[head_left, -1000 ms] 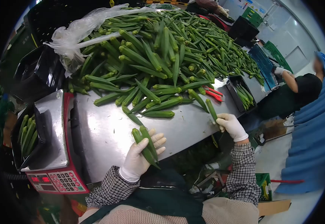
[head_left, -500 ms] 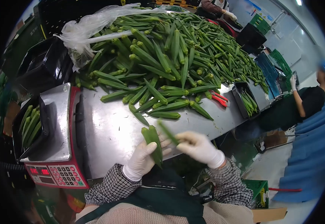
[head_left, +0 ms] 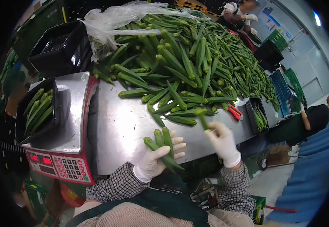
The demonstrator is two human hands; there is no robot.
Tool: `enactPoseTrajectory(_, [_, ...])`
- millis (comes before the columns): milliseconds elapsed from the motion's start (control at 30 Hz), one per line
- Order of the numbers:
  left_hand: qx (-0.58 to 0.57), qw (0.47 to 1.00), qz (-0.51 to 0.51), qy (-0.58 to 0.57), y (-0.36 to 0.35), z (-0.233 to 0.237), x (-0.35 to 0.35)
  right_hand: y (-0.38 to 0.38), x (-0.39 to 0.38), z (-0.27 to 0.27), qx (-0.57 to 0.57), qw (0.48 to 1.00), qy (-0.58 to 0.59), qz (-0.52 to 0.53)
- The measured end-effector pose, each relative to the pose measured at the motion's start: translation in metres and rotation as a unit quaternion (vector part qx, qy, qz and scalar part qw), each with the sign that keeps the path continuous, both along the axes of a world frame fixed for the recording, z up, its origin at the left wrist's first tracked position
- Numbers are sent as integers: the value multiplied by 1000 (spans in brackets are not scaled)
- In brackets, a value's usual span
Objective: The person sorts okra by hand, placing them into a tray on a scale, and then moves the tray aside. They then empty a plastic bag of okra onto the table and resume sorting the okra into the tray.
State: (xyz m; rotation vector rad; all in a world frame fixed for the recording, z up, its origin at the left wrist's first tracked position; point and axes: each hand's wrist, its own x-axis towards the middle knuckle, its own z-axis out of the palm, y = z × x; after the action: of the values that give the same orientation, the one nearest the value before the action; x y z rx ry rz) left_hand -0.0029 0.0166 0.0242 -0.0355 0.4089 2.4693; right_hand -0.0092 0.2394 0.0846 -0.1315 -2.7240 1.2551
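My left hand, in a white glove, is closed by the thumb around three green okra pods that lie fanned over the palm, its fingers stretched out behind them. Up and to its right, my right hand, also gloved, pinches a single okra pod near its lower end. That pod is smeared by motion and points upward, in front of the near edge of a big okra pile. Both hands are apart from each other, at the front edge of the metal table.
On the left a red-edged scale bears a black tray with okra. Behind it stand stacked black trays. Red-handled scissors lie beside the pile, near another okra tray. Two people work beyond.
My right hand has moved away from my left, to the right, holding a pod. Three pods show in my left hand where two showed before. The whole view has shifted slightly.
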Motion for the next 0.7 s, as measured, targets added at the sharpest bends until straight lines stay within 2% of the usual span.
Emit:
enactPoseTrajectory(100, [4,1000,11,-19,0,-7,-4,-45,4,11,-10,980,13,199])
enactPoseTrajectory(167, [7,999,12,-33,-4,-5,-3,-42,-23,-2,10,989,68,130])
enactPoseTrajectory(200, [10,1000,9,-19,-4,-12,-3,-40,-37,-5,73,987,109,95])
enactPoseTrajectory(300, [-4,1000,8,8,-3,-13,-4,-43,-71,-23,206,967,140,55])
enactPoseTrajectory(400, [-32,999,12,19,-1,-9,-2,-36,-87,-35,285,943,156,76])
enactPoseTrajectory(500, [-37,999,3,1,-4,-5,-2,-11,-58,6,141,972,98,161])
enactPoseTrajectory(567, [-29,1000,-3,-8,-5,-7,-2,22,-25,39,142,955,-97,243])
enactPoseTrajectory(667, [-13,1000,-17,4,-2,-11,-2,39,-8,55,118,980,-110,117])
enactPoseTrajectory(700, [-15,1000,-17,5,-1,-12,-1,38,-13,51,110,988,-68,87])
